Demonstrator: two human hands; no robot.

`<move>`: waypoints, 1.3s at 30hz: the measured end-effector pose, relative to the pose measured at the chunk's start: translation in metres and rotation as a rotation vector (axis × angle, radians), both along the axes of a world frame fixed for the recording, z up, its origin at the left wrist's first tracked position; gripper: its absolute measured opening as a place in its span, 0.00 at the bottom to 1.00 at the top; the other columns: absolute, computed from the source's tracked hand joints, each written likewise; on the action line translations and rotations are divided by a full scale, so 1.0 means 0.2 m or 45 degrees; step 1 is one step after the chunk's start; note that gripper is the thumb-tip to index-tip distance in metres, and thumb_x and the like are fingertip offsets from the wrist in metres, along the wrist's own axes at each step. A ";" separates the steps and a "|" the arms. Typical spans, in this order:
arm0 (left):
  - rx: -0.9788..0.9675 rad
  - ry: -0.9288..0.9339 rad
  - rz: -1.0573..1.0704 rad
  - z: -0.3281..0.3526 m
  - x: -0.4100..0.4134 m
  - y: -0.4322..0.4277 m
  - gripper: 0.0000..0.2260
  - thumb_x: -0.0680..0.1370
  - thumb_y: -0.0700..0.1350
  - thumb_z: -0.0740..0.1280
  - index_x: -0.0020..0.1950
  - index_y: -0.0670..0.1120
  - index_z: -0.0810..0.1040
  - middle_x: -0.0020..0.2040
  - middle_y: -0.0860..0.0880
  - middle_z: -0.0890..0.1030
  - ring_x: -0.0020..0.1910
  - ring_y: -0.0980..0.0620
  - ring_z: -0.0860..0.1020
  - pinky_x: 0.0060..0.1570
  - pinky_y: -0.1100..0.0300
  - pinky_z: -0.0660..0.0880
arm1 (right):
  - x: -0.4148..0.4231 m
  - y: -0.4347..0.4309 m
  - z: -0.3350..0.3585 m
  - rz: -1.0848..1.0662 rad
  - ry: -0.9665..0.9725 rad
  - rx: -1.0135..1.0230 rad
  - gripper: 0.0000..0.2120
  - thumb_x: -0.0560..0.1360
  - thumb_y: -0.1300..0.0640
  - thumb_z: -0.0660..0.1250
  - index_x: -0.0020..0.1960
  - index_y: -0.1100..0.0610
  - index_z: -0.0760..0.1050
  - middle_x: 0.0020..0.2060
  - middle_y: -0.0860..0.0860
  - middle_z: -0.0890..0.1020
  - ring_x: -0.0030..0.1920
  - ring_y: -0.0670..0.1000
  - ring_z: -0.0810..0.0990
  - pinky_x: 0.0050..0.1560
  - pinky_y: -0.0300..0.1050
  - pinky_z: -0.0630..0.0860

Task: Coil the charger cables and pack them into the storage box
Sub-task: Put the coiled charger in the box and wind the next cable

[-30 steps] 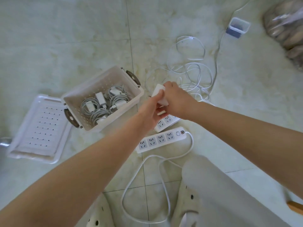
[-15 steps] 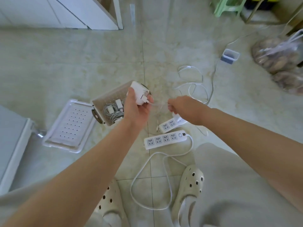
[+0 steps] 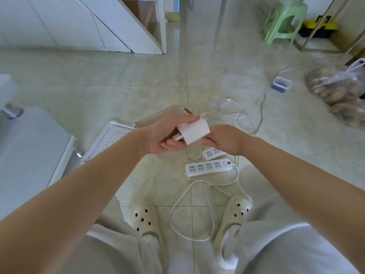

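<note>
1. Your left grip (image 3: 167,135) held the white charger (image 3: 194,132) in the air above the floor (image 3: 98,91), fingers beneath the block and thumb curled over its far edge.
2. Your right grip (image 3: 224,140) sat just beside the charger, its fingers curled against the block's lower right edge. I cannot tell whether they pinched the block, the cable, or nothing.
3. A thin white cable (image 3: 244,120) lay in loose loops on the floor beyond your right grip. A short piece of it showed above the charger's top corner.
4. The storage box (image 3: 158,117) stood on the floor behind your left grip, mostly hidden by it, so its contents could not be seen.
5. The perforated lid (image 3: 110,137) lay flat beside the box, on its left.
6. A white power strip (image 3: 209,167) lay below your hands, with a second power strip (image 3: 214,152) partly hidden under your right wrist.
7. Your clogs (image 3: 145,220) stood on either side of the strip's looping cord.
</note>
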State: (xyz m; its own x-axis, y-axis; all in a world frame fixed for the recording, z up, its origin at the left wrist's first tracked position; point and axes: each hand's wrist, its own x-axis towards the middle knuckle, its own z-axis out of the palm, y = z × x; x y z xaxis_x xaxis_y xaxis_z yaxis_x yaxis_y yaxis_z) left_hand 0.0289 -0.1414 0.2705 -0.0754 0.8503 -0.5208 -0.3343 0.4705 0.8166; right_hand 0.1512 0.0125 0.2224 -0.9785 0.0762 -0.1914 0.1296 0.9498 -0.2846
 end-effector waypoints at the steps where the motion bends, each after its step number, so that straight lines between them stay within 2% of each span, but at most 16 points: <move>1: -0.023 0.056 -0.047 0.02 0.00 -0.04 0.18 0.74 0.56 0.60 0.40 0.40 0.75 0.22 0.48 0.69 0.13 0.58 0.58 0.17 0.69 0.47 | -0.01 -0.02 0.00 -0.002 0.001 -0.048 0.17 0.80 0.47 0.54 0.51 0.59 0.75 0.46 0.52 0.80 0.47 0.53 0.77 0.50 0.47 0.71; 5: -0.112 0.197 -0.135 0.07 0.00 -0.18 0.17 0.70 0.56 0.63 0.40 0.41 0.76 0.21 0.49 0.67 0.14 0.58 0.58 0.18 0.66 0.47 | -0.03 -0.10 -0.03 -0.013 -0.003 -0.134 0.18 0.81 0.51 0.53 0.45 0.63 0.73 0.45 0.55 0.77 0.45 0.54 0.75 0.48 0.48 0.71; 8: -0.222 0.371 -0.185 0.05 0.00 -0.26 0.15 0.77 0.54 0.61 0.42 0.42 0.75 0.22 0.50 0.66 0.15 0.58 0.57 0.16 0.68 0.49 | -0.06 -0.16 -0.02 -0.005 0.047 -0.153 0.19 0.80 0.49 0.53 0.43 0.62 0.72 0.41 0.56 0.76 0.41 0.55 0.74 0.41 0.45 0.66; 11: -0.293 0.487 -0.189 -0.02 0.00 -0.35 0.12 0.80 0.51 0.60 0.44 0.44 0.73 0.25 0.48 0.62 0.17 0.57 0.55 0.16 0.67 0.50 | -0.07 -0.22 0.00 0.009 0.080 -0.023 0.16 0.79 0.48 0.56 0.44 0.60 0.71 0.34 0.52 0.75 0.35 0.51 0.71 0.31 0.40 0.60; 13: -0.295 0.486 -0.142 -0.05 0.00 -0.41 0.11 0.80 0.51 0.60 0.45 0.44 0.73 0.24 0.50 0.63 0.17 0.57 0.55 0.16 0.67 0.50 | -0.08 -0.26 0.00 0.001 0.110 -0.002 0.13 0.79 0.48 0.58 0.46 0.58 0.71 0.32 0.46 0.72 0.34 0.49 0.70 0.30 0.34 0.59; 17: -0.309 0.685 0.059 -0.13 -0.01 -0.47 0.14 0.80 0.51 0.62 0.53 0.41 0.76 0.21 0.54 0.67 0.16 0.57 0.59 0.17 0.68 0.54 | -0.10 -0.32 -0.05 -0.026 0.121 -0.002 0.10 0.80 0.52 0.58 0.51 0.58 0.72 0.42 0.50 0.74 0.40 0.49 0.69 0.38 0.40 0.64; 19: -0.336 0.912 0.115 -0.19 -0.02 -0.49 0.16 0.79 0.52 0.64 0.58 0.41 0.76 0.28 0.51 0.70 0.20 0.55 0.63 0.18 0.66 0.58 | -0.10 -0.35 -0.09 -0.048 0.098 0.016 0.10 0.80 0.52 0.57 0.51 0.58 0.72 0.44 0.51 0.74 0.43 0.51 0.71 0.43 0.44 0.68; 21: -0.361 1.166 0.021 -0.24 -0.02 -0.51 0.17 0.79 0.54 0.63 0.60 0.44 0.73 0.35 0.50 0.72 0.25 0.54 0.68 0.23 0.64 0.65 | -0.10 -0.37 -0.13 -0.106 0.076 -0.018 0.10 0.80 0.51 0.57 0.51 0.57 0.73 0.42 0.51 0.72 0.45 0.53 0.72 0.45 0.46 0.69; 24: -0.396 1.388 -0.059 -0.33 -0.02 -0.50 0.18 0.79 0.55 0.61 0.64 0.46 0.68 0.47 0.46 0.77 0.35 0.49 0.75 0.39 0.54 0.76 | -0.10 -0.41 -0.13 -0.171 0.135 -0.160 0.10 0.79 0.51 0.59 0.48 0.58 0.74 0.35 0.48 0.73 0.40 0.51 0.73 0.42 0.45 0.69; 26: -0.384 1.419 0.032 -0.37 -0.02 -0.47 0.20 0.80 0.54 0.60 0.67 0.44 0.65 0.54 0.42 0.78 0.44 0.43 0.77 0.45 0.51 0.75 | -0.11 -0.43 -0.09 -0.216 0.165 -0.264 0.10 0.78 0.51 0.61 0.44 0.56 0.75 0.29 0.43 0.70 0.32 0.44 0.69 0.36 0.40 0.66; 28: -0.331 1.468 0.136 -0.39 -0.02 -0.44 0.19 0.80 0.53 0.59 0.66 0.42 0.65 0.56 0.42 0.77 0.50 0.42 0.76 0.46 0.53 0.71 | -0.10 -0.45 -0.06 -0.282 0.156 -0.385 0.10 0.78 0.51 0.62 0.41 0.54 0.73 0.27 0.43 0.68 0.29 0.42 0.66 0.32 0.37 0.63; 31: -0.304 1.470 0.284 -0.39 0.00 -0.38 0.16 0.81 0.53 0.59 0.58 0.41 0.65 0.50 0.44 0.74 0.46 0.43 0.74 0.42 0.53 0.68 | -0.10 -0.50 -0.07 -0.378 0.106 -0.546 0.12 0.78 0.49 0.60 0.40 0.54 0.74 0.24 0.44 0.68 0.26 0.43 0.66 0.33 0.38 0.63; 33: -0.304 1.340 0.422 -0.39 0.00 -0.35 0.13 0.80 0.52 0.59 0.53 0.42 0.63 0.48 0.44 0.73 0.44 0.42 0.75 0.41 0.51 0.72 | -0.09 -0.55 -0.10 -0.434 0.079 -0.634 0.15 0.79 0.49 0.58 0.42 0.56 0.75 0.25 0.45 0.72 0.25 0.42 0.69 0.33 0.37 0.66; 36: -0.273 1.121 0.627 -0.38 0.01 -0.31 0.13 0.80 0.51 0.60 0.53 0.41 0.63 0.50 0.44 0.73 0.48 0.39 0.78 0.49 0.45 0.77 | -0.07 -0.63 -0.15 -0.497 0.084 -0.797 0.13 0.81 0.51 0.55 0.44 0.56 0.73 0.34 0.50 0.82 0.28 0.36 0.73 0.33 0.26 0.66; 37: -0.249 1.053 0.698 -0.38 0.02 -0.29 0.13 0.80 0.50 0.60 0.54 0.41 0.63 0.49 0.44 0.73 0.46 0.41 0.79 0.48 0.47 0.78 | -0.07 -0.64 -0.15 -0.532 0.098 -0.867 0.12 0.81 0.53 0.55 0.44 0.56 0.73 0.37 0.51 0.84 0.31 0.36 0.73 0.35 0.24 0.66; 39: -0.168 0.908 0.847 -0.37 0.04 -0.27 0.12 0.81 0.48 0.59 0.54 0.40 0.63 0.48 0.46 0.72 0.40 0.49 0.78 0.38 0.59 0.79 | -0.08 -0.65 -0.15 -0.613 0.140 -1.128 0.11 0.80 0.56 0.57 0.42 0.56 0.73 0.39 0.51 0.84 0.37 0.39 0.77 0.38 0.22 0.68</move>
State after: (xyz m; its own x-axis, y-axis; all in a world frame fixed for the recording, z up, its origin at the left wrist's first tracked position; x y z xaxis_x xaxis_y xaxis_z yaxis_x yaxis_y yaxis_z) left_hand 0.0368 -0.1948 0.1963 -0.8512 0.4587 -0.2551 -0.0136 0.4667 0.8843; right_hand 0.1353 -0.1174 0.1920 -0.8968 0.3418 -0.2809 0.3735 0.2447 -0.8948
